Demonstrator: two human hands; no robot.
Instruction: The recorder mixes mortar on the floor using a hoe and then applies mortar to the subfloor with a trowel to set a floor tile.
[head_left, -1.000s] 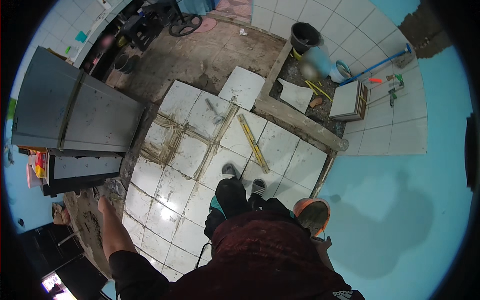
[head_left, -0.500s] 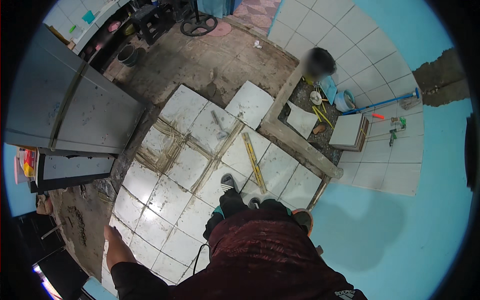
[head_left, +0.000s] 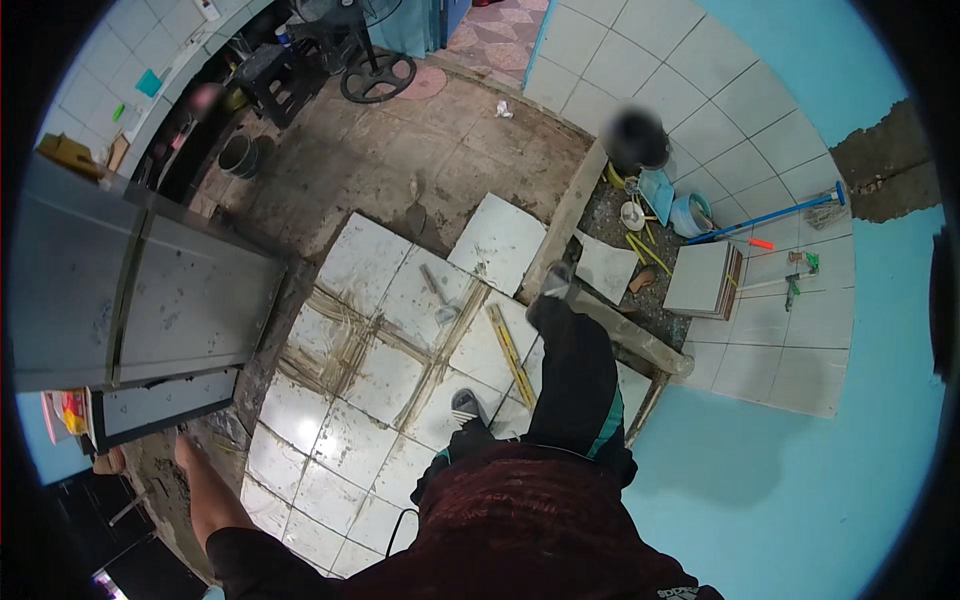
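My left hand [head_left: 183,452] is stretched out at the lower left, beside the low dark-framed cabinet. Its fingers are too small and dim to read, and nothing held can be made out. My right hand is outside the picture. In front of my body lie white floor tiles [head_left: 385,372] smeared with grey-brown mortar. A yellow spirit level [head_left: 511,355] rests on them near my feet. Farther off, a flat-bladed scraper [head_left: 437,295] lies on a tile. Beyond the tiled edge, a pointed trowel [head_left: 416,210] lies on the bare floor.
A low concrete curb [head_left: 575,200] borders a sunken bay at right with a tile stack [head_left: 703,278] and a light-blue bucket [head_left: 690,214]. A blue-handled tool [head_left: 770,215] leans there. A grey refrigerator [head_left: 195,290] stands left. A black bucket [head_left: 238,155] and pedestal fan [head_left: 377,75] stand far off.
My right leg has swung forward and right, its foot now at the curb. My left arm has shifted left toward the cabinet. The view has shifted slightly.
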